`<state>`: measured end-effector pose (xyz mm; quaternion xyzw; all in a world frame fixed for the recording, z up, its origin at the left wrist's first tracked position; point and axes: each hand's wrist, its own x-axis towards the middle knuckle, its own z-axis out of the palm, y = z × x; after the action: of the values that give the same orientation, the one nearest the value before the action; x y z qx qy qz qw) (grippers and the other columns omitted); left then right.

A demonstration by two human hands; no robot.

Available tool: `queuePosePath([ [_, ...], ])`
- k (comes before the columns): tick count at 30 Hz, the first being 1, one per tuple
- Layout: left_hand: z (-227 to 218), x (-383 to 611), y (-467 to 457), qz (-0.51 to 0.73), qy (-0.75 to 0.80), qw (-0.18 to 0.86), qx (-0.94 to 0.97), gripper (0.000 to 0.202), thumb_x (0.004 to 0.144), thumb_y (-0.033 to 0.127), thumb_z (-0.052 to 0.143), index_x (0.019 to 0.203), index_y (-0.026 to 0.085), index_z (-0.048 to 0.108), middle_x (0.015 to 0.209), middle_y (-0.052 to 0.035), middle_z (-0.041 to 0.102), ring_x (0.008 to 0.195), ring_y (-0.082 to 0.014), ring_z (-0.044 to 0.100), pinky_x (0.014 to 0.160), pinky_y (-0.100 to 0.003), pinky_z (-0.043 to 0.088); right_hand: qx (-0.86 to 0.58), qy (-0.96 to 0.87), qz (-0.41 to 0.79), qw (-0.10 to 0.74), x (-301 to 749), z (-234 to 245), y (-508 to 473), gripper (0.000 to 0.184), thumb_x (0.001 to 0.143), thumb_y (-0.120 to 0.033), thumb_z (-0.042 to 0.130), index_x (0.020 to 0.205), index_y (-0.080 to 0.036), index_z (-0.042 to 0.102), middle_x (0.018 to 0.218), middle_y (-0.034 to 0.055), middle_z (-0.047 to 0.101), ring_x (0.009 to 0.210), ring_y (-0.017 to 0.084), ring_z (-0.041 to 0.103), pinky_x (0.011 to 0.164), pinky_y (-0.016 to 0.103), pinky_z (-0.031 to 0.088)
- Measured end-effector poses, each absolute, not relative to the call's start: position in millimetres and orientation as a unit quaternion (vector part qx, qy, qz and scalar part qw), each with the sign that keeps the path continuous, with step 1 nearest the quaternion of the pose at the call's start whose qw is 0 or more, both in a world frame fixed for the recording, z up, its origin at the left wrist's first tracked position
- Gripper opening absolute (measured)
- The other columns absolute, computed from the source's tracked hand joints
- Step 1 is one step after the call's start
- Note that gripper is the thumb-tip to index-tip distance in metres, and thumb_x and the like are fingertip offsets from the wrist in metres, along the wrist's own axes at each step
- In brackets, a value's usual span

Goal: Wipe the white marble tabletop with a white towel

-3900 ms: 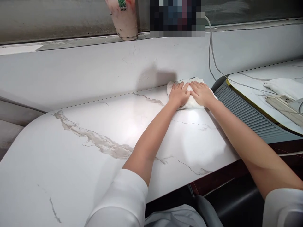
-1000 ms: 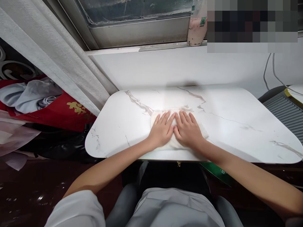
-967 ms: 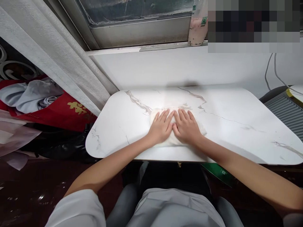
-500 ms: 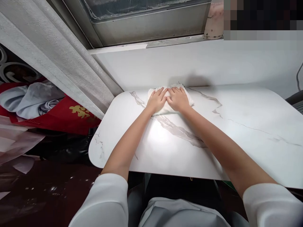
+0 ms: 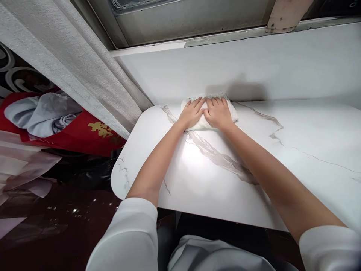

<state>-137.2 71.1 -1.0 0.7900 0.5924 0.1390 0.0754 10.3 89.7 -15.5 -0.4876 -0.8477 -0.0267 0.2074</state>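
Observation:
A folded white cloth (image 5: 200, 122) lies at the far edge of a white marble-patterned table (image 5: 180, 169). On its left part rests my left hand (image 5: 193, 113), palm down with the fingers stretched forward. My right hand (image 5: 219, 112) presses flat on the right part, fingers extended. The two thumbs nearly meet over the middle of the cloth. Both palms and the underside of the cloth are hidden.
Behind the table rises a white wall panel (image 5: 169, 75) below a metal window frame (image 5: 191, 24). A pale curtain (image 5: 93, 64) hangs at the left. Beyond it sits a red bag (image 5: 70, 135) holding grey cloth (image 5: 50, 113).
Both hands and the cloth under them have shifted slightly forward, up against the wall panel. The camera view has tilted and turned a little.

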Motion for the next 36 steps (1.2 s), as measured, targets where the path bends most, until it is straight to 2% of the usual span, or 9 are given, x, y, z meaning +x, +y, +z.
queuePosePath([
  [3,-1.8,-138.3,60.4,0.137,0.594,0.072,0.789,0.053,0.101,0.031,0.027,0.153,0.022,0.030,0.163,-0.0047,0.029,0.150,-0.0155,0.024,0.124,-0.039,0.011,-0.484,-0.850,-0.024,0.208,10.3,-19.5,79.8,0.058,0.095,-0.029,0.028,0.144,0.000,0.043,0.144,0.0247,0.050,0.134,0.037,0.040,0.112,0.057,0.021],
  [8,1.4,-139.7,12.1,0.114,0.594,0.067,0.794,0.053,0.102,0.030,0.026,0.154,0.019,0.029,0.164,-0.0067,0.027,0.151,-0.0154,0.023,0.125,-0.039,0.010,-0.490,-0.848,-0.020,0.199,9.1,-18.5,30.3,0.060,0.096,-0.030,0.030,0.146,0.001,0.041,0.149,0.0254,0.045,0.140,0.036,0.037,0.113,0.057,0.022],
  [14,3.0,-133.6,-103.4,0.109,0.605,0.039,0.788,0.054,0.103,0.029,0.026,0.154,0.012,0.029,0.163,-0.0126,0.026,0.152,-0.0209,0.021,0.125,-0.043,0.010,-0.455,-0.874,-0.038,0.168,18.7,-10.1,-72.2,0.058,0.097,-0.030,0.032,0.146,0.000,0.044,0.148,0.0252,0.046,0.141,0.035,0.039,0.117,0.052,0.025],
  [21,1.1,-127.7,-212.8,0.151,0.658,0.018,0.738,0.053,0.103,0.028,0.024,0.154,0.015,0.027,0.161,-0.0140,0.030,0.151,-0.0224,0.023,0.124,-0.050,0.017,-0.350,-0.919,-0.031,0.178,19.9,-3.3,-153.7,0.057,0.097,-0.031,0.035,0.145,0.000,0.045,0.149,0.0245,0.046,0.142,0.035,0.038,0.118,0.054,0.027],
  [27,2.9,-131.7,-221.0,0.147,0.672,0.042,0.725,0.052,0.102,0.028,0.025,0.154,0.019,0.028,0.161,-0.0119,0.031,0.150,-0.0222,0.025,0.123,-0.052,0.020,-0.348,-0.920,-0.012,0.180,15.0,-0.5,-160.4,0.056,0.098,-0.030,0.035,0.145,-0.001,0.046,0.147,0.0236,0.048,0.140,0.034,0.040,0.118,0.053,0.028],
  [36,3.9,-176.7,-162.6,0.128,0.659,0.042,0.740,0.053,0.101,0.028,0.027,0.152,0.014,0.032,0.161,-0.0126,0.032,0.150,-0.0226,0.025,0.124,-0.048,0.015,-0.367,-0.914,0.022,0.169,-25.6,-2.6,-105.9,0.059,0.098,-0.033,0.034,0.145,0.000,0.045,0.148,0.0228,0.047,0.141,0.032,0.039,0.119,0.048,0.022],
])
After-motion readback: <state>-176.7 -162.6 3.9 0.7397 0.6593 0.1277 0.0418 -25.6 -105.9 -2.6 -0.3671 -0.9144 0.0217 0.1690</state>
